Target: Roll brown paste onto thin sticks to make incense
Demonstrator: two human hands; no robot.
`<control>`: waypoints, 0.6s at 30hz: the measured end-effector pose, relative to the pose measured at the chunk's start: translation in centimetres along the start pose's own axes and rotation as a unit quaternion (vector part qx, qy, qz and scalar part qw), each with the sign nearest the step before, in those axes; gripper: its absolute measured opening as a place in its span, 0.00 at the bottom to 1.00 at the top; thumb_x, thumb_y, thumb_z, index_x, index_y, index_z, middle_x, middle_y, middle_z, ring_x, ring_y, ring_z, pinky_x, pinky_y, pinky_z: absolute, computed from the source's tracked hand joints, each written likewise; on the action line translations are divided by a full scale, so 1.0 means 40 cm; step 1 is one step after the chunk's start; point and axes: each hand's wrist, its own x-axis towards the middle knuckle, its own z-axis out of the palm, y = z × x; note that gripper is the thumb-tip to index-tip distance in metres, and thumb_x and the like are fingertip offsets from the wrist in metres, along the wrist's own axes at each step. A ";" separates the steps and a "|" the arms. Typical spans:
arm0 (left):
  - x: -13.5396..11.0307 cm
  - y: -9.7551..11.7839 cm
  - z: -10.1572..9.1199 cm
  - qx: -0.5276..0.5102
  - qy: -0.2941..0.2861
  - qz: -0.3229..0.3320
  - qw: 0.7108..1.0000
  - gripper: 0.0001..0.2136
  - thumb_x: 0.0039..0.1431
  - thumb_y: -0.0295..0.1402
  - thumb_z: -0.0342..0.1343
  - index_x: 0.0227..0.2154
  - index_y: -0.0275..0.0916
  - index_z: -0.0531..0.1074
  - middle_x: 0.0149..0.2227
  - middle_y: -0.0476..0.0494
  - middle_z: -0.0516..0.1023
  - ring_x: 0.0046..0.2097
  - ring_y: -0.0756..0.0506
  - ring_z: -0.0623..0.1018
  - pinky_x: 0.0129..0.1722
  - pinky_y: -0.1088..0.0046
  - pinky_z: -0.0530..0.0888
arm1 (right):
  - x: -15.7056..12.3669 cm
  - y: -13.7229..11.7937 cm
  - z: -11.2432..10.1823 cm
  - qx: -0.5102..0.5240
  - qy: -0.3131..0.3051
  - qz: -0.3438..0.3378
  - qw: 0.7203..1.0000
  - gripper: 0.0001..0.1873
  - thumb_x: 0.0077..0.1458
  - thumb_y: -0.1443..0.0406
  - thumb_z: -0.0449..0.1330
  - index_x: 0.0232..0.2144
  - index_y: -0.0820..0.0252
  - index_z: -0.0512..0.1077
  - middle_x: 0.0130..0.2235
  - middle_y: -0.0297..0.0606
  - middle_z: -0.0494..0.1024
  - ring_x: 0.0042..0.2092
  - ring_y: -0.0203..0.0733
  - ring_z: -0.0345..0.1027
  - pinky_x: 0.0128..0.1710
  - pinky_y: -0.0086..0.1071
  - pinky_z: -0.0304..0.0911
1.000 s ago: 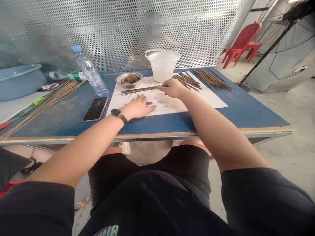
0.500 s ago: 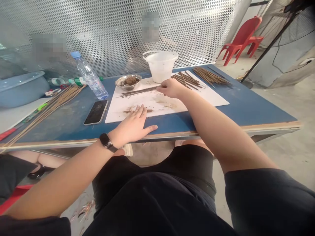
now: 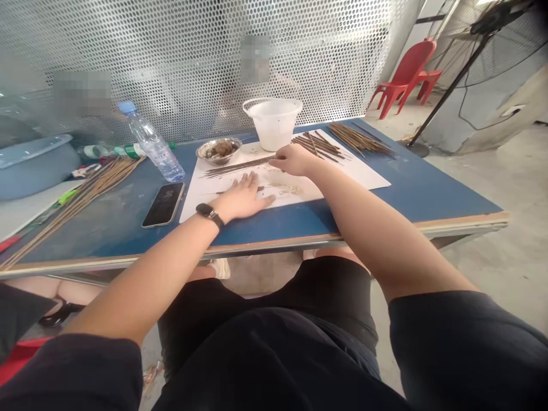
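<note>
My left hand lies flat, fingers stretched out, over a thin stick with a brown coating; most of the stick is hidden under the palm. Both are on a white board near the table's front edge. Farther back, my right hand is closed, its fingertips pinched at the right end of a row of thin dark sticks. How many it grips is hidden. Behind the sticks stands a metal bowl holding a lump of brown paste. Thicker brown sticks lie right of my right hand.
A white bucket stands at the back. Another stick bundle lies at the right on the blue table. On the left are a phone, a leaning water bottle, long tan sticks and a blue basin.
My left hand has slid forward over the coated stick, now covering more of it. My right hand stays at the end of the dark sticks. The whole view has shifted slightly.
</note>
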 end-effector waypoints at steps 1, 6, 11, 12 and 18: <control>-0.036 0.007 0.007 0.006 0.002 0.012 1.000 0.52 0.68 0.65 0.33 0.77 0.23 0.33 0.79 0.29 0.31 0.79 0.34 0.39 0.76 0.53 0.43 | 0.001 -0.002 -0.001 0.000 0.001 0.000 1.000 0.16 0.67 0.57 0.60 0.31 0.60 0.76 0.35 0.44 0.79 0.38 0.46 0.71 0.41 0.39 0.63; -0.194 0.047 0.031 0.032 -0.004 0.047 0.998 0.51 0.68 0.66 0.33 0.78 0.27 0.40 0.79 0.33 0.34 0.79 0.33 0.41 0.76 0.53 0.48 | 0.002 -0.009 -0.002 -0.003 0.003 0.000 1.000 0.15 0.67 0.56 0.60 0.32 0.60 0.76 0.36 0.45 0.80 0.39 0.47 0.72 0.40 0.39 0.63; -0.154 0.047 0.028 0.053 0.022 0.049 0.997 0.51 0.68 0.66 0.33 0.77 0.24 0.41 0.79 0.28 0.40 0.78 0.32 0.46 0.76 0.54 0.51 | -0.002 -0.013 -0.004 -0.009 0.002 -0.003 1.000 0.15 0.67 0.56 0.60 0.33 0.60 0.77 0.36 0.45 0.80 0.39 0.47 0.71 0.40 0.39 0.62; -0.122 0.041 0.025 0.050 0.026 0.048 0.997 0.51 0.69 0.65 0.33 0.77 0.23 0.41 0.79 0.27 0.40 0.78 0.32 0.47 0.75 0.53 0.51 | -0.002 -0.013 -0.005 -0.012 0.000 -0.004 1.000 0.15 0.67 0.56 0.60 0.33 0.60 0.77 0.36 0.45 0.79 0.39 0.47 0.71 0.40 0.39 0.62; 0.081 -0.002 -0.002 0.003 0.026 0.034 0.999 0.49 0.68 0.64 0.33 0.77 0.27 0.41 0.79 0.29 0.37 0.79 0.33 0.43 0.75 0.53 0.48 | 0.000 -0.006 -0.008 -0.025 0.000 -0.002 1.000 0.16 0.67 0.56 0.60 0.31 0.60 0.77 0.33 0.43 0.79 0.38 0.47 0.72 0.40 0.38 0.61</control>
